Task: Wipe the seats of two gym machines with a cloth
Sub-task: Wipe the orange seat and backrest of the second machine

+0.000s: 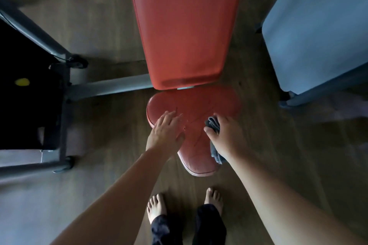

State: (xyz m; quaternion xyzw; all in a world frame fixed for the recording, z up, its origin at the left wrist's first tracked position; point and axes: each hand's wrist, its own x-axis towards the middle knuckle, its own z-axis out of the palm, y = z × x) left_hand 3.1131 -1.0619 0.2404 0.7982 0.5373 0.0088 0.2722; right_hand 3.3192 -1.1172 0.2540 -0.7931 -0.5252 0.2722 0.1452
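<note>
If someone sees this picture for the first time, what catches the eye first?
The long red back pad fills the upper centre, its red seat just below. On the seat the right hand grips a grey cloth; the left hand rests flat beside it.

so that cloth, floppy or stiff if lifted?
Likely floppy: the cloth bunches under the right hand and droops over the seat edge. Probably light, since it hangs thin. May slide easily on the smooth seat.
</note>
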